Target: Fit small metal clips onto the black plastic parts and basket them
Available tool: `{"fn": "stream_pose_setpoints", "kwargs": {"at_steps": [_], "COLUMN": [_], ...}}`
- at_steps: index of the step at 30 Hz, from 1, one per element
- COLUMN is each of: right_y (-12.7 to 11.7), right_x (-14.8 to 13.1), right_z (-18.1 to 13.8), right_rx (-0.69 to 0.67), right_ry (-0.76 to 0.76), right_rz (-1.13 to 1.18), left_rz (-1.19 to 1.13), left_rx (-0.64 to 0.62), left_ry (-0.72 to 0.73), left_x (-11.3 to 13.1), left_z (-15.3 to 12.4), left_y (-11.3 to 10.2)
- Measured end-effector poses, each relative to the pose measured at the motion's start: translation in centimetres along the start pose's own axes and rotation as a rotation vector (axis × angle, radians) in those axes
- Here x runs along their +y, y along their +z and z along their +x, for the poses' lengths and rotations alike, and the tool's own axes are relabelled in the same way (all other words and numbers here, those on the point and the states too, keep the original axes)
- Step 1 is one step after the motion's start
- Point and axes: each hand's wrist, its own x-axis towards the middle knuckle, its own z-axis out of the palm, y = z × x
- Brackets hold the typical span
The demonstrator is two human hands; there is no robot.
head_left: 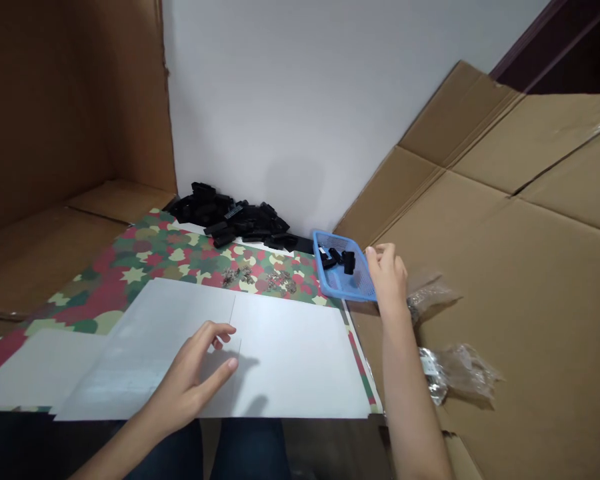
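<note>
My left hand [195, 380] is open over the white sheets [295, 353], thumb and fingers apart with nothing between them. It casts a shadow on the paper. My right hand [389, 277] is at the right rim of the blue plastic basket [347, 293], its fingers loosely bent and no object visible in them. Inside the basket lie several small black plastic pieces [349, 262]. Two little heaps of small metal parts [281, 282] lie on the camouflage-patterned cover [165, 250] beyond the sheets.
A large pile of black plastic pieces [240, 217] lies at the back against the white wall [300, 100]. Cardboard walls [520, 280] stand on the right and left. Two clear plastic bags [460, 373] are on the right, beside my right forearm.
</note>
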Motion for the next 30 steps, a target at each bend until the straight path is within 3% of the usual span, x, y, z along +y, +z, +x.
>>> {"fn": "stream_pose_setpoints", "kwargs": {"at_steps": [3, 9, 12, 17, 20, 24, 30], "right_y": [1.5, 8.2, 10.1, 11.4, 11.8, 12.0, 12.7], "right_x": [-2.1, -5.2, -4.9, -4.2, -4.1, -3.8, -4.3], "right_z": [-0.8, -3.8, -4.0, -4.4, -4.7, -4.6, -4.6], "right_rx": [-0.142, -0.637, -0.735, -0.762, -0.747, -0.749, -0.739], "right_ry": [-0.153, -0.428, -0.475, -0.524, -0.538, -0.548, -0.479], "right_rz": [-0.129, -0.359, -0.465, -0.557, -0.572, -0.561, -0.540], "left_rz": [-0.029, -0.024, 0.015, 0.142, 0.242, 0.458, 0.611], "left_rx": [0.031, 0.010, 0.022, -0.004, 0.000, 0.084, 0.213], "left_ry": [-0.011, 0.014, 0.010, 0.062, 0.138, 0.134, -0.037], "left_x": [0.2, 1.0, 1.0, 0.4, 0.1, -1.1, -4.2], "left_z": [0.0, -0.3, -0.4, 1.0, 4.0, 10.7, 19.8], "left_y": [-0.1, -0.7, -2.0, -5.0, -7.1, -9.1, -8.0]}}
